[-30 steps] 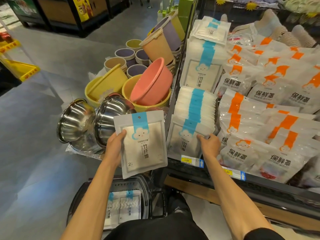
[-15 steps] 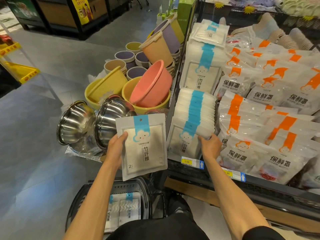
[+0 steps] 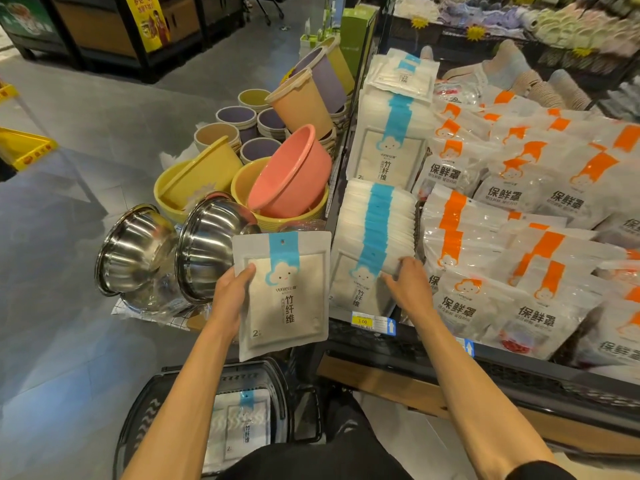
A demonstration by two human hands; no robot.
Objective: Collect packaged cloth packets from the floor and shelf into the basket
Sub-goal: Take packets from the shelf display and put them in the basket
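My left hand (image 3: pixel 231 296) grips the left edge of a white cloth packet (image 3: pixel 291 303) with a blue stripe and cloud face, held upright above the black basket (image 3: pixel 145 414). More such packets (image 3: pixel 242 427) lie inside the basket. On the shelf stands a front row of the same cloth packets (image 3: pixel 372 244), with a second row (image 3: pixel 391 147) behind it. My right hand (image 3: pixel 408 289) is on the right side of the front row, its fingers curled over the foremost packets.
Orange-striped bags (image 3: pixel 519 271) fill the shelf to the right. Two steel bowls (image 3: pixel 166 251), pink and yellow basins (image 3: pixel 284 181) and plastic buckets (image 3: pixel 304 98) crowd the floor left of the shelf. A price tag (image 3: pixel 370 322) marks the shelf's front rail.
My right hand has shifted slightly up and left along the front row, fingers now over the foremost packets. The left hand keeps its packet almost still.
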